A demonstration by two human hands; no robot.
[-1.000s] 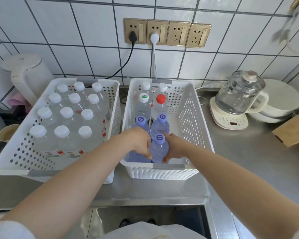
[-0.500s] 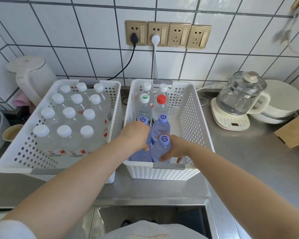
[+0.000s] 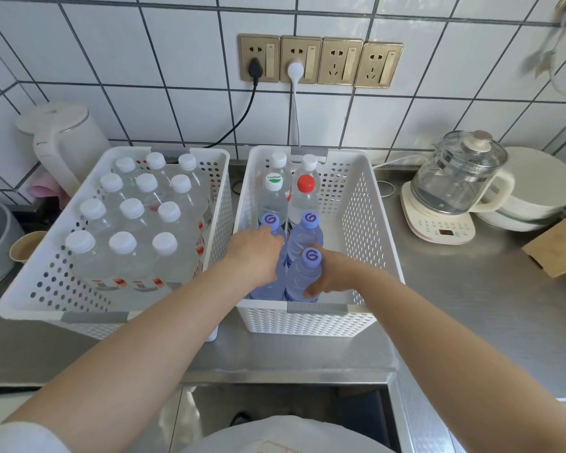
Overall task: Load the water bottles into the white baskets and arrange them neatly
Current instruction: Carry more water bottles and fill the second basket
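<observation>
Head view of a stainless-steel counter carrying two white perforated baskets. Left basket: filled with white-capped water bottles standing upright in even rows of three. Right basket: part loaded, with two columns of upright bottles along its left wall and its right half bare. From the back these are a white-capped pair, then a green-and-white-capped bottle beside a red-capped bottle, then purple-capped bottles. Left hand: curled down over a purple-tinted bottle at the near left corner, its cap hidden; the fingers appear closed on it, though the contact is out of sight. Right hand: fingers wrapped around the body of the nearest purple-capped bottle, which tilts slightly.

Suggested technique: settle both near bottles upright, bases flat on the basket floor, pressed against the pair behind them and against each other, caps in line with the columns. Release only once each stands unaided. Keeping the columns tight to the left wall preserves room for a third column.
</observation>
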